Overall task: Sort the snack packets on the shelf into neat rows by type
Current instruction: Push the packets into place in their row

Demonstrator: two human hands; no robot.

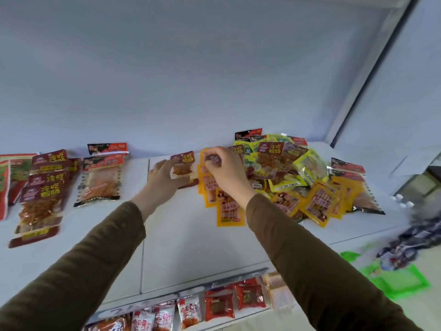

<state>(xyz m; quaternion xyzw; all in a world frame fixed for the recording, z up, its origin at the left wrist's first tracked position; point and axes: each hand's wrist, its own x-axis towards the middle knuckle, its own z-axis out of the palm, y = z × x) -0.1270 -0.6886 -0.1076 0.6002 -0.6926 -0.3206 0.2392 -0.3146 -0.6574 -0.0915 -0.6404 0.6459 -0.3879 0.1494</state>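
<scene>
On the white shelf [181, 235], a mixed heap of snack packets [293, 177] lies at the right: yellow, orange and dark red ones. My left hand [164, 179] holds a dark red packet [183, 164] by its left side, near the middle of the shelf. My right hand [226, 170] pinches the top of another dark red packet [213, 160] above a column of orange sausage packets [229, 206]. At the left, dark red packets [43, 197] lie in an overlapping column, beside a short column of black-and-red fish packets [101, 177].
Red and green packets [7, 182] lie at the far left edge. A lower shelf [191, 309] at the bottom holds red and white packets. The shelf's right side panel [372, 75] rises at the right. Green items lie on the floor [396, 278].
</scene>
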